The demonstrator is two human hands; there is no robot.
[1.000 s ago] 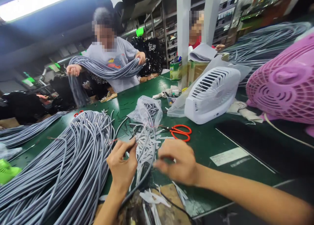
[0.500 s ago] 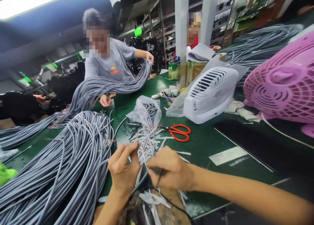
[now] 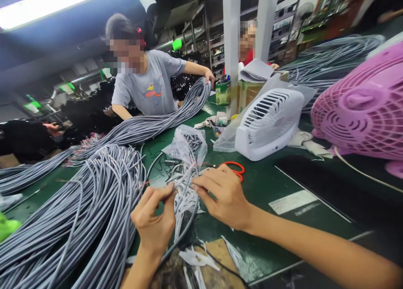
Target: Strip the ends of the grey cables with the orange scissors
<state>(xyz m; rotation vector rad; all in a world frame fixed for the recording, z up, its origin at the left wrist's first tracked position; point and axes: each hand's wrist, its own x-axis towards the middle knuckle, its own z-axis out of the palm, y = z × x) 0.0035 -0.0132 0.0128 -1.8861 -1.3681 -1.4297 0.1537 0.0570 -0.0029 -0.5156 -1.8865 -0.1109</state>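
My left hand (image 3: 155, 217) is pinched shut over the pile of white strips; whatever lies between its thumb and finger is too small to make out. My right hand (image 3: 225, 196) has its fingertips closed on a grey cable (image 3: 189, 222) that curves up from the table's near edge. A short gap separates the two hands. Beneath and beyond them lie loose white strips (image 3: 184, 205). Orange-handled scissors (image 3: 241, 171) are partly hidden behind my right hand. Just past the strips sits a clear plastic bag (image 3: 189, 143) of small grey pieces.
A big bundle of grey cables (image 3: 94, 205) covers the left side. Across the table a person in a grey shirt (image 3: 151, 79) holds another cable bundle (image 3: 163, 123). A white fan (image 3: 269, 123) and a pink fan (image 3: 359, 106) stand to the right, near a black mat (image 3: 327, 188).
My right hand has moved up and away from me, now partly covering the scissors; my left hand shifted slightly left. The person opposite turned and drew the cable bundle to the right.
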